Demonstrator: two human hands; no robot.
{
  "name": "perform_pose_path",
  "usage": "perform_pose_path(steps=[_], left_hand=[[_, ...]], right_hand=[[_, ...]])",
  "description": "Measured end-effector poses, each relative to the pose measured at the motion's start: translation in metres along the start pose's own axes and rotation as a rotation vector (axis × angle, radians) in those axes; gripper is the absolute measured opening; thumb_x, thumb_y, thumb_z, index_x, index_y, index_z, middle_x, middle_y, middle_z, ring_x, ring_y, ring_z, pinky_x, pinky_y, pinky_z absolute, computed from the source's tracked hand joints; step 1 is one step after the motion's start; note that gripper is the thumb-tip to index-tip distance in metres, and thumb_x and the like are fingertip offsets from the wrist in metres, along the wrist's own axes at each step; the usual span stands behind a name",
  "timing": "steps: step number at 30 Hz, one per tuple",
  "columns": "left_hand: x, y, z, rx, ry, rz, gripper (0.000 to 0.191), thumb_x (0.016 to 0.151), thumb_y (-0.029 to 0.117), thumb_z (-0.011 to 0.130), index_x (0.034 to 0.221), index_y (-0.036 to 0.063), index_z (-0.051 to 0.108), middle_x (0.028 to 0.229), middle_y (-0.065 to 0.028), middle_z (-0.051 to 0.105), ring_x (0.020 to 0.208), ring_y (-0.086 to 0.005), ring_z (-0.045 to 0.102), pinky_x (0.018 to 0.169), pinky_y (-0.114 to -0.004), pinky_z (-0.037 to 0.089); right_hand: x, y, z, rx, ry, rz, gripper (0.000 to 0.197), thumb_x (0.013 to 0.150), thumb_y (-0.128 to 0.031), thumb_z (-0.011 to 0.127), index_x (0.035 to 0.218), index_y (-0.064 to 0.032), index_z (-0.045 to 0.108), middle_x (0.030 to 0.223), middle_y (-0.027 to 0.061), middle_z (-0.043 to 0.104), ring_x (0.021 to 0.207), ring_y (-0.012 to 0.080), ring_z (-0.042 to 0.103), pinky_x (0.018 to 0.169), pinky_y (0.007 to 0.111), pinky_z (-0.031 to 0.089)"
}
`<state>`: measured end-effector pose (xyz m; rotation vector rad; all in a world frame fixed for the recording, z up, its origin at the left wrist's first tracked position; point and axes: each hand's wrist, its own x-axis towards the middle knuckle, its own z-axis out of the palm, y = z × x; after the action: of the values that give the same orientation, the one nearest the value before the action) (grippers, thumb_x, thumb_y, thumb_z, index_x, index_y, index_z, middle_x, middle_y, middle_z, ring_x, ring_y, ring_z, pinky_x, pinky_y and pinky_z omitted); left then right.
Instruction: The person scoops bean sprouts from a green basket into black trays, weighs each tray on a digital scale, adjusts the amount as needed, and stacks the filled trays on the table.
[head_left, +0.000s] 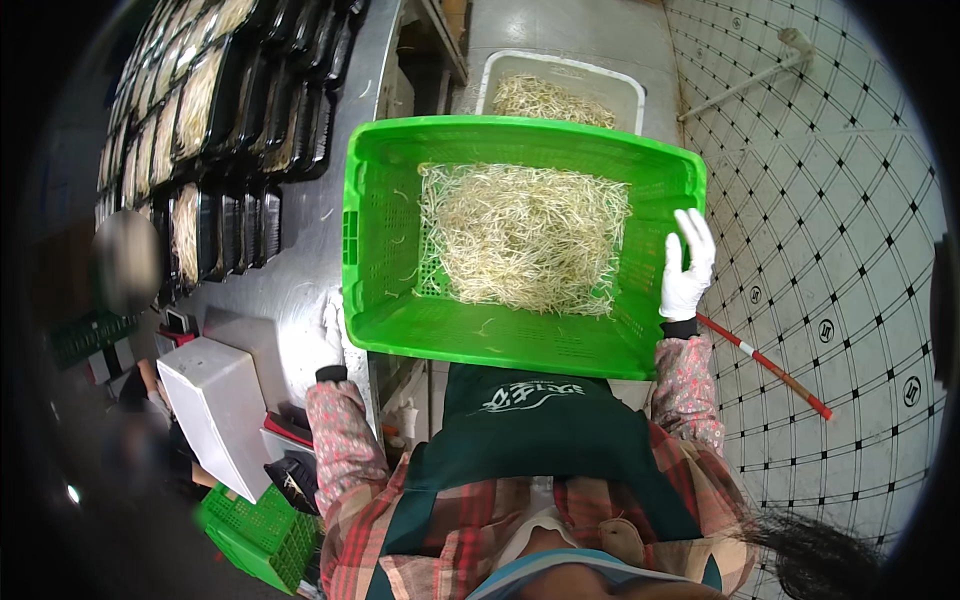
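Observation:
A green plastic crate (480, 336) is in front of my body, its perforated floor mostly covered by a layer of pale bean sprouts (525, 232). My right hand (688, 270), in a white glove, is at the crate's right wall, thumb on the inner side and fingers over the rim. On the opposite side my left hand (319, 334), gloved in white too, is against the outside of the crate near its near left corner. Glare washes out that glove, so its finger grip is unclear. A few stray sprouts cling to the crate's inner walls.
Stacked black trays of sprouts (199, 112) fill the far left of a steel table (311, 225). Beyond the crate, a white bin (641, 97) also holds sprouts. A white box (214, 405) and another green crate (259, 536) are at left. A red-and-white pole (772, 367) lies right.

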<state>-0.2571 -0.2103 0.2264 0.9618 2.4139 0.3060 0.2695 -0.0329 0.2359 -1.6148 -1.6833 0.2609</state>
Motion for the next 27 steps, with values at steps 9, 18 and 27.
perform_pose_path(steps=[9,18,27], left_hand=[[0.036,0.139,0.109,-0.067,-0.308,0.728,0.073,0.079,0.028,0.076,0.142,0.0084,0.045,0.142,-0.0159,0.049,0.133,-0.0299,0.043,0.113,-0.038,0.033],[0.146,0.186,0.249,0.617,-0.482,0.596,0.133,0.056,0.053,0.087,0.156,0.019,0.007,0.158,-0.0114,0.025,0.148,-0.0338,0.011,0.116,-0.061,0.009],[0.038,0.056,0.237,0.522,-0.664,1.13,0.071,0.079,0.033,0.069,0.142,0.0137,0.042,0.124,-0.012,0.056,0.122,-0.0314,0.048,0.108,-0.055,0.03]], right_hand=[[-0.005,0.006,0.122,0.179,-0.623,-0.062,0.041,0.09,-0.031,0.064,0.127,-0.0144,0.061,0.13,0.0125,0.06,0.121,0.0293,0.053,0.104,0.041,0.041],[-0.004,0.027,0.309,-0.405,-1.089,-0.142,0.11,0.073,-0.06,0.073,0.153,-0.0081,0.019,0.151,0.0181,0.036,0.142,0.0345,0.03,0.116,0.047,0.024],[-0.141,0.013,0.224,-0.175,-1.12,-0.421,0.044,0.079,-0.014,0.064,0.122,-0.0114,0.056,0.1,0.0067,0.061,0.098,0.0257,0.059,0.081,0.04,0.045]])
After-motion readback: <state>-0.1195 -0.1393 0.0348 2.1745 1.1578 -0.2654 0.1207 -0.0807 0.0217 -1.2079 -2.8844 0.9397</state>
